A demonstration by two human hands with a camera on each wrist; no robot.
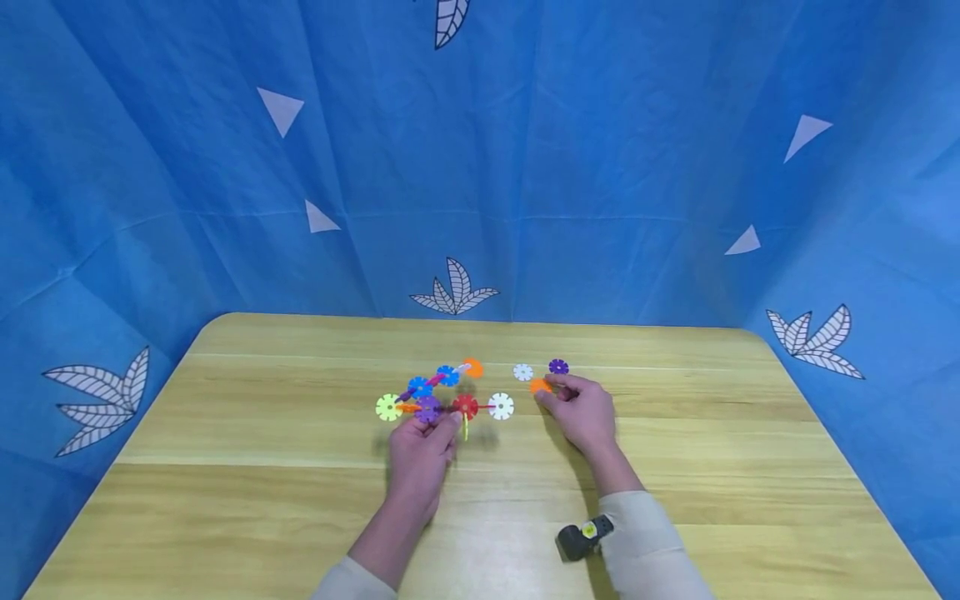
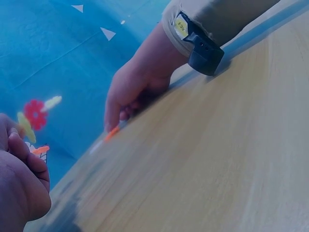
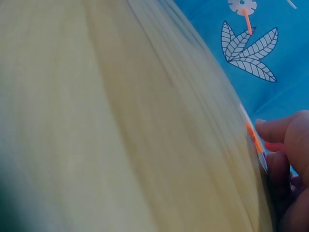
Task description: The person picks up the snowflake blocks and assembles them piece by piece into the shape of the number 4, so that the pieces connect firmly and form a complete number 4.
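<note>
My left hand grips a joined chain of notched plastic snowflake discs, held above the table. Along it run a lime disc, a purple disc, a red disc and a white disc, with other discs slotted edge-on between them. A second branch behind carries blue discs and ends in an orange one. My right hand is down at the table, thumb and index finger pinching a loose orange disc. Part of that disc is hidden by the fingers.
Past my right hand lie a loose white disc and a loose dark purple disc. The wooden table ends at a blue curtain with leaf prints. A black camera is strapped to the right wrist.
</note>
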